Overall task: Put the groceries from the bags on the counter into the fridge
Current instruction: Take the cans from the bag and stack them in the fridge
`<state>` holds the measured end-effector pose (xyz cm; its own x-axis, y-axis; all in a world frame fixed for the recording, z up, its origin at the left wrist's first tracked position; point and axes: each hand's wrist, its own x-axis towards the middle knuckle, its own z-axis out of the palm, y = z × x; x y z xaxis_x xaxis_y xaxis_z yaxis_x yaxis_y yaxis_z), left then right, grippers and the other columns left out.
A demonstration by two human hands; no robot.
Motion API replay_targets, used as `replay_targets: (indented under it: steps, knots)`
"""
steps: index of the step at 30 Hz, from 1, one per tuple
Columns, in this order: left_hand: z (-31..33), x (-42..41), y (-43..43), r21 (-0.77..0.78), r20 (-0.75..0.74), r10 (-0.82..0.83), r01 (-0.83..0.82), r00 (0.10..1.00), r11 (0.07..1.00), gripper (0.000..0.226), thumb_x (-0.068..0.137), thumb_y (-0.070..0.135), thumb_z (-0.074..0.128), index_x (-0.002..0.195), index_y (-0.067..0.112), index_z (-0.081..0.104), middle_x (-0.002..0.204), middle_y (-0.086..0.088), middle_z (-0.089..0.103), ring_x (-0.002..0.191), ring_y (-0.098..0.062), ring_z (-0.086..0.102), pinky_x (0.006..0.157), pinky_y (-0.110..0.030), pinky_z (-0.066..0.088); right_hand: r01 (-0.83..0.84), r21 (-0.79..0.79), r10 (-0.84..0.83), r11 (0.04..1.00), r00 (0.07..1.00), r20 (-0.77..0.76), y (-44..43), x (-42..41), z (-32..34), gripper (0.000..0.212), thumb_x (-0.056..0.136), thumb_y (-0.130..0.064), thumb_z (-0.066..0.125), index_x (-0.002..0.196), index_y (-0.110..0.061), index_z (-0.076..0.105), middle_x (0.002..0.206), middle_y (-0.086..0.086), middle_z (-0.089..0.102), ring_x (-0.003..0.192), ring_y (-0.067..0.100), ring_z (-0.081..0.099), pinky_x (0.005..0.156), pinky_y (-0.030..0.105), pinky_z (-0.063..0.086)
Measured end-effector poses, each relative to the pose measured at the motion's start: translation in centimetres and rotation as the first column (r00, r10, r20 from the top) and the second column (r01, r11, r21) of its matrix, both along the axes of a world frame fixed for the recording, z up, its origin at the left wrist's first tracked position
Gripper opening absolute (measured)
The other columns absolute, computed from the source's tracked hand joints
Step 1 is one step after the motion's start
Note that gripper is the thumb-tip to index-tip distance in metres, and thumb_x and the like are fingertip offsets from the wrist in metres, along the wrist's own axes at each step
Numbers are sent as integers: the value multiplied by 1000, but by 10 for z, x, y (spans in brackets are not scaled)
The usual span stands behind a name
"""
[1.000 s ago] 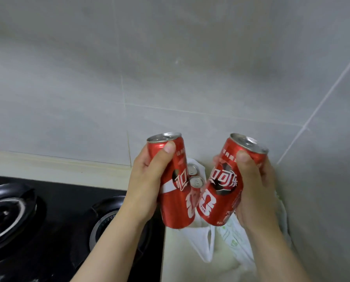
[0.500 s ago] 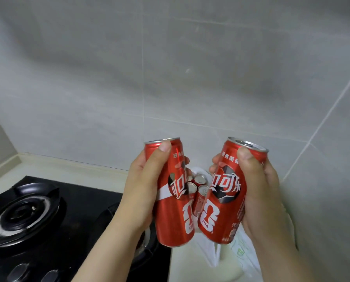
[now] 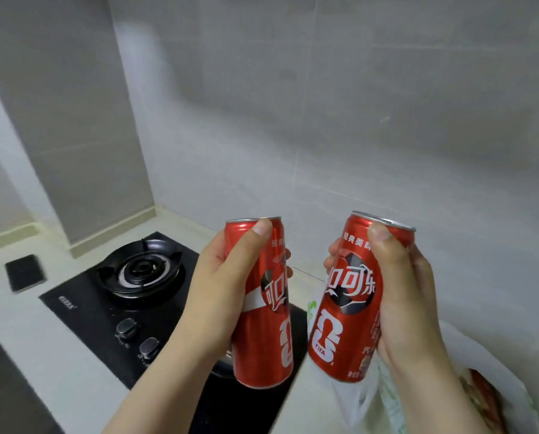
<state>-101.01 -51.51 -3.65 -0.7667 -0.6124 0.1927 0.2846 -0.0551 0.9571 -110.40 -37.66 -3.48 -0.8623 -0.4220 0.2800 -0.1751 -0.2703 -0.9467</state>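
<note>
My left hand [image 3: 221, 296] grips a tall red cola can [image 3: 268, 333], held upright in the air over the stove's right edge. My right hand [image 3: 403, 296] grips a second red cola can [image 3: 343, 311], tilted slightly with its top leaning right. The two cans hang side by side, a small gap between them. Below my right forearm lies a white plastic grocery bag [image 3: 371, 399] on the counter, mostly hidden. A second white bag [image 3: 497, 399] with something reddish inside shows at the lower right.
A black gas hob [image 3: 143, 311] with a burner [image 3: 139, 270] and two knobs sits on the white counter [image 3: 42, 339] to the left. A small black pad [image 3: 25, 272] lies at the far left. Grey tiled walls close in behind and to the right.
The view has swung left, bringing the left burner, knobs and wall corner into sight. Both hands keep their cans, now farther apart. The loose cans seen in the bag are out of view.
</note>
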Motion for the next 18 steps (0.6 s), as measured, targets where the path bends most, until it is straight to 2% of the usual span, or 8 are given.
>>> replay_targets:
  steps: [4,9,14,18]
  knots:
    - [3,36,-1,-32,-8,127,-127,992,991,48,72,50,56,100,12,65,84,-9,74,72,-22,73,57,-24,55,-118,-10,118,993,993,-18,-14,19,3,58,58,-64,60,94,-19,65,80,1,74,70,18,73,57,22,55]
    - [14,85,-20,-73,-26,260,-261,965,963,51,72,53,54,106,17,62,87,-3,75,76,-20,73,59,-25,57,-242,-1,241,970,967,-78,-46,52,15,56,60,-66,58,94,-23,64,84,0,75,76,19,74,63,24,58]
    - [25,144,-49,-108,-33,376,-377,926,920,57,70,57,53,109,16,60,88,-1,75,80,-21,73,66,-33,58,-370,-21,365,929,922,-130,-91,100,31,50,63,-61,63,92,-21,63,80,-1,74,72,17,73,57,19,55]
    - [36,208,-78,-111,-67,484,-489,873,865,55,70,56,54,107,17,60,87,-1,75,78,-21,73,63,-30,57,-489,-24,479,872,863,-161,-136,154,41,53,58,-65,58,89,-23,64,81,0,74,73,19,73,59,21,56]
